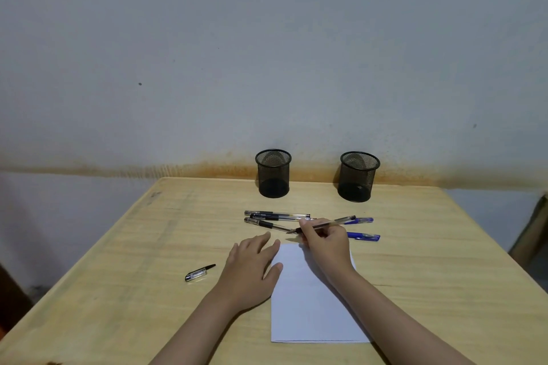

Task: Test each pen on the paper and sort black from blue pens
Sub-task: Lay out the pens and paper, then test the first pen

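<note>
Gripping an uncapped pen (pixel 324 225), the right hand (pixel 324 241) holds its tip just beyond the far edge of the paper (pixel 308 305), which lies near the desk's (pixel 118 275) front edge. Recommend bringing the tip onto the sheet. Left hand (pixel 252 267) lies flat, fingers relaxed, steadying the paper's left edge; maintain.

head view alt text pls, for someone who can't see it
A right hand holds an uncapped pen above a white paper on a wooden table, the left hand resting flat beside it. More pens, a loose cap and two mesh cups lie around.
</note>
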{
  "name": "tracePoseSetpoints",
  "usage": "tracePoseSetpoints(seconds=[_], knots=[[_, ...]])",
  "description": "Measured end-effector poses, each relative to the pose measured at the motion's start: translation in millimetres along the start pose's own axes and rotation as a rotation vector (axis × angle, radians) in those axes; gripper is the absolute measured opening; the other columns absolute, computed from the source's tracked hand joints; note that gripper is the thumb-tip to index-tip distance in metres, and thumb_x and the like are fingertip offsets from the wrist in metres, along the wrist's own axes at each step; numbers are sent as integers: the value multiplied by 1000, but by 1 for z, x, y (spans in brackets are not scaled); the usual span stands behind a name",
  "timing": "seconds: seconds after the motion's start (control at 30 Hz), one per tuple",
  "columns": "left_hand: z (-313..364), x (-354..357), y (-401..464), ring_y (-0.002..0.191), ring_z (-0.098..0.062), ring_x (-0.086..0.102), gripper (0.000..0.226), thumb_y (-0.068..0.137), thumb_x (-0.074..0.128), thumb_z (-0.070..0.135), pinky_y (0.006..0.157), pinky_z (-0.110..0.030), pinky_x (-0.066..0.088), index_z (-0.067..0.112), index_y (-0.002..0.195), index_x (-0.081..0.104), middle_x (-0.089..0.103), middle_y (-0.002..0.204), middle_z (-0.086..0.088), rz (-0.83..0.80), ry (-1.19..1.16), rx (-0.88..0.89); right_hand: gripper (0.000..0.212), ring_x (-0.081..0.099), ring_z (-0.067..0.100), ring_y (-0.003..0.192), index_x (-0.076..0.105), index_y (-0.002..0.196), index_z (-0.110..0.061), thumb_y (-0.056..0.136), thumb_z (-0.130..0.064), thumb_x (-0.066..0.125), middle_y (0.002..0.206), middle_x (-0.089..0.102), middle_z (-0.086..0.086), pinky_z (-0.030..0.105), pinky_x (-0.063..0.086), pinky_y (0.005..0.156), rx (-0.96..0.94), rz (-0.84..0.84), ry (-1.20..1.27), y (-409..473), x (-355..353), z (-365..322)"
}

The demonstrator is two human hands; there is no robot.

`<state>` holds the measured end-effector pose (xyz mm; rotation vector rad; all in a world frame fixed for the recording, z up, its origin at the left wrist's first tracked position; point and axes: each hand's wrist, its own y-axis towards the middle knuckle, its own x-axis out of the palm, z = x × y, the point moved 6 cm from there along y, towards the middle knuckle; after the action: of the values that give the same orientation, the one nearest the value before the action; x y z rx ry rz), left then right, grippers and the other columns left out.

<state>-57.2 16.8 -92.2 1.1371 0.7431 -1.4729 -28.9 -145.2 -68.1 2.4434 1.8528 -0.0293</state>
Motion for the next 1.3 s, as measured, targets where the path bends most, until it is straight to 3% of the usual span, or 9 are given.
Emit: tracePoseSetpoints(seconds=[0.17,0.33,0.43,0.5,0.6,0.77,0.9,1.1,1.3], knots=[[0,-1,-5,142,-12,12,50,93,36,47,118,-43,7,38,142,28,16,156,11,-29,6,11,14,59,8,72,67,90,-9,87,-23,67,75,65,-4,11,41,53,2,12,-41,-2,-1,2],[1,-2,-9,142,-11,13,57,86,30,58,118,-43,11,40,139,32,18,155,11,-29,-22,26,11,66,11,59,64,79,-2,81,-9,73,65,66,4,11,51,49,-30,-40,121,1,15,-13],[1,-6,-13,139,-10,20,65,77,26,64,114,-34,19,40,136,39,26,152,11,15,-82,32,13,65,18,56,60,75,-3,81,-4,72,60,64,9,25,54,53,14,-87,147,5,25,-5],[0,-7,-14,138,-9,23,57,81,37,61,110,-30,23,40,134,43,30,150,12,39,-119,21,13,63,28,57,58,75,-1,81,-1,69,60,61,15,34,55,57,17,-125,127,7,28,2],[-1,-10,-17,135,-6,27,50,82,49,55,107,-29,29,38,129,49,34,148,14,84,-156,0,16,64,29,54,55,74,1,81,-3,69,60,61,21,41,57,57,-24,-159,42,7,26,4],[1,-13,-20,134,-4,30,46,83,54,52,104,-27,32,36,126,51,35,147,17,118,-154,-20,16,58,28,46,49,75,8,80,4,64,57,55,22,34,53,49,-57,-132,20,7,22,7],[1,-13,-20,136,-4,27,49,80,49,55,107,-27,31,36,125,51,33,148,17,113,-160,-18,20,59,25,47,47,69,-1,81,5,62,59,54,22,33,53,49,-90,-196,-26,5,26,3],[3,-11,-21,145,-11,8,51,85,46,54,116,-35,21,37,133,44,21,155,10,65,-131,-45,20,59,24,49,46,71,-3,83,1,62,63,55,25,28,53,48,-123,-274,-79,4,32,2],[4,-9,-20,146,-13,4,51,89,45,52,116,-34,14,37,138,39,18,156,6,34,-75,-62,22,59,22,49,46,69,-5,81,0,63,61,55,20,29,55,51,-113,-254,-134,6,35,6]])
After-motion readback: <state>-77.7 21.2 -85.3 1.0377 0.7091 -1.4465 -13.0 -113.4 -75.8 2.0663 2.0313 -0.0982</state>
